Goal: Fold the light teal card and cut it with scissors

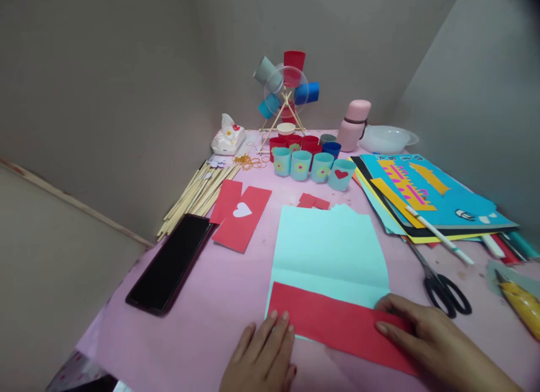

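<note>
Red rectangular paper strip is laid across creased pale-turquoise paper sheet, not yet cut alongside it, pressed by flat, ungripping left hand, pinched by right hand.

Single head-worn view, forward and down

Pink cloth lies open between my left hand and the phone, a lane running up past the mint paper to the cups, which block the far side; scissors obstruct just beyond my right hand.
</note>
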Motion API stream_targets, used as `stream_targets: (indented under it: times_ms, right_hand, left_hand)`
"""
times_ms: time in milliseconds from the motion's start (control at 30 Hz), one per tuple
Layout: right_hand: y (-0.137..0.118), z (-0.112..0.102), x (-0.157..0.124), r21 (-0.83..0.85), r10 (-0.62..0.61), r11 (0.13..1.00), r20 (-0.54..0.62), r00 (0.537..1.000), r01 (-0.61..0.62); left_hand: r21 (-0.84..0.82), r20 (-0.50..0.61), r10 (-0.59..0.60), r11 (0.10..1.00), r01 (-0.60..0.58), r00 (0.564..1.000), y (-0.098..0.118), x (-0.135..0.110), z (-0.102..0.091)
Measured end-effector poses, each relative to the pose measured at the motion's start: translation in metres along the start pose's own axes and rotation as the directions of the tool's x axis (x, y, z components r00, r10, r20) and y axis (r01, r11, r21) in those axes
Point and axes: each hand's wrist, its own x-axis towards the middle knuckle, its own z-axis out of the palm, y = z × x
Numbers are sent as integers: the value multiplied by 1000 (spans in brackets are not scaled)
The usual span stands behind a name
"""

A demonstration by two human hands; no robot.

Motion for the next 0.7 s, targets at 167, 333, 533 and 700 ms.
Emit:
stream_targets:
  times_ms: [167, 333, 533, 700]
  right_hand:
    - [0, 2, -4, 5, 5, 1000, 15, 1000, -5]
    - [-2, 4, -3, -5, 4, 1000, -14, 1000, -4]
    - [5, 12, -8, -216, -130, 974, -287, 949, 68]
    - [-16, 30, -5, -778, -734, 567, -327, 595, 271]
  left_hand:
    - [-30, 3, -27, 999, 28, 1000, 0, -8, 1]
    - [-108, -39, -105, 989, 101, 994, -1, -6, 1]
    - [-126, -31, -128, 984, 123, 991, -1, -6, 2]
    - [-134, -27, -133, 983, 128, 991, 0, 0, 0]
